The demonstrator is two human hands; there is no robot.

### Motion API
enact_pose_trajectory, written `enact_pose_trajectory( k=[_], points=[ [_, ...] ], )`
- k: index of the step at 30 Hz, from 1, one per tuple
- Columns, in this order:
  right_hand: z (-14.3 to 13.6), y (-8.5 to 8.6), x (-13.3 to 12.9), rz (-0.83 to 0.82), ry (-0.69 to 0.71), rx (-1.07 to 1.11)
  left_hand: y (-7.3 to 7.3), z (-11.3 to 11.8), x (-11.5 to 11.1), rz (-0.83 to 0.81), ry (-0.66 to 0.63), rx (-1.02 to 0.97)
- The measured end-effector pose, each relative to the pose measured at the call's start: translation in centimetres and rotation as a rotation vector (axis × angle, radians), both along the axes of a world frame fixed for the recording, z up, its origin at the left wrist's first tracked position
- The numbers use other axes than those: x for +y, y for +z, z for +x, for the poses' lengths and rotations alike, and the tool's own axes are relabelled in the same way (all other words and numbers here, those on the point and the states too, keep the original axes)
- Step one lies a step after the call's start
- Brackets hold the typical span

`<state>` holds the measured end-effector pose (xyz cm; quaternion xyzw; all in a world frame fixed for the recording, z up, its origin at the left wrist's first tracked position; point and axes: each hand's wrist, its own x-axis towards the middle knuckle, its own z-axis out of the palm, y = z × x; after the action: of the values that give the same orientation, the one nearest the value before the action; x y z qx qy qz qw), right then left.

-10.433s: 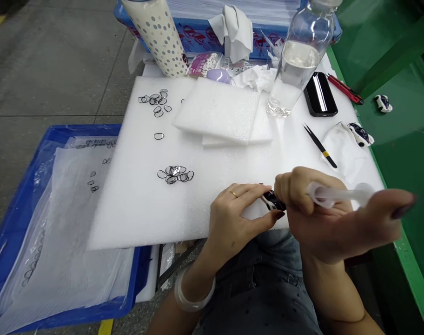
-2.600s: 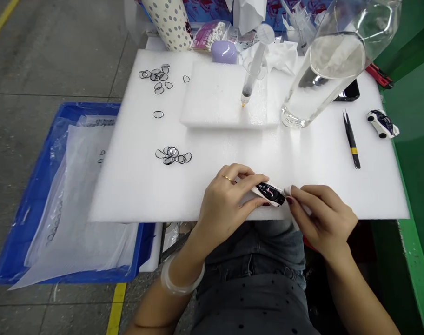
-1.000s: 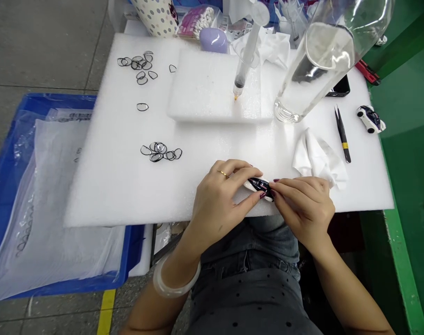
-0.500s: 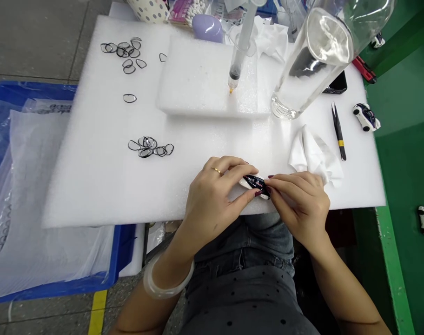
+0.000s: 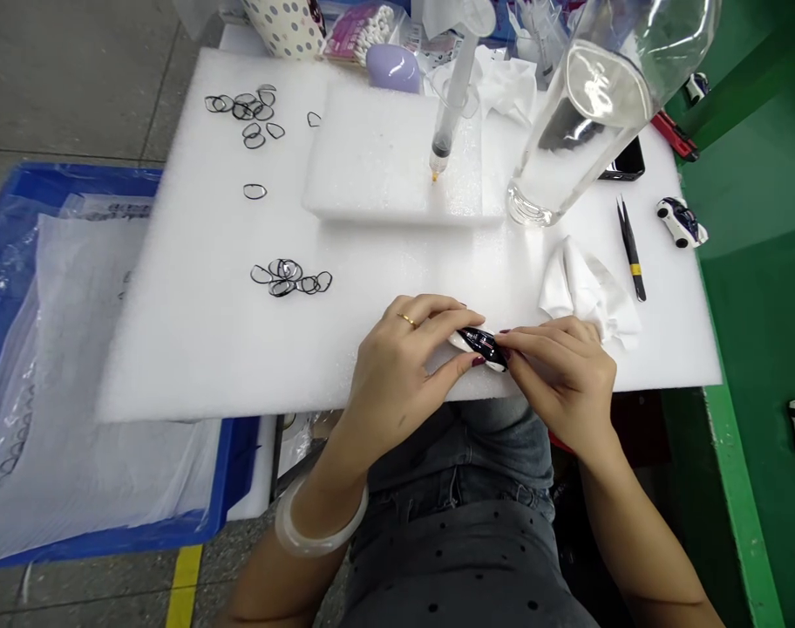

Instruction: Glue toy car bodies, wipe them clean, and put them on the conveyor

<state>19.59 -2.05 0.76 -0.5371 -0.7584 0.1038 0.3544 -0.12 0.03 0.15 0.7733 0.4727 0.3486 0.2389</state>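
A: Where is the toy car (image 5: 481, 344) now?

B: It is a little below and right of the centre of the frame, near the lower edge of the white foam board (image 5: 194, 336). The left hand (image 5: 394, 371) holds it, thumb on the lower side and fingers on the upper side.

A: And the right hand (image 5: 567, 375)?

B: Its thumb and forefinger are narrow, close together, and they touch the right end of the car. If they pinch a small piece there, I cannot tell; the fingertips cover it.

A: What could go wrong, in your opinion?

B: The body looks glossy, so a too hard press from the right could make it slide out of the left grip, and the board's edge is very near. Fingertips may also leave marks on the shine.

A: Anything farther away?

B: In the upper middle, the syringe (image 5: 454, 109) leans over the foam block (image 5: 371, 161), tip downward; a knock on the board might roll it or let it drip. The bottle (image 5: 577, 122) with clear liquid, at upper right, could tip if an elbow pushes the board.
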Motion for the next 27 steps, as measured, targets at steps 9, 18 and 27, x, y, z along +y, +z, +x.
enact_pose_trajectory(
  k=[9, 18, 27],
  points=[
    [-0.1, -0.2, -0.2, 0.02, 0.001, 0.042, 0.0, 0.0, 0.0, -0.001, 0.003, -0.006],
    [0.2, -1.6, -0.7, 0.275, 0.069, -0.083, 0.1, 0.1, 0.0, 0.002, -0.001, -0.002],
    [-0.4, 2.1, -1.1, 0.033, 0.081, -0.284, 0.4, -0.4, 0.1, -0.063, -0.023, -0.076]
  ],
)
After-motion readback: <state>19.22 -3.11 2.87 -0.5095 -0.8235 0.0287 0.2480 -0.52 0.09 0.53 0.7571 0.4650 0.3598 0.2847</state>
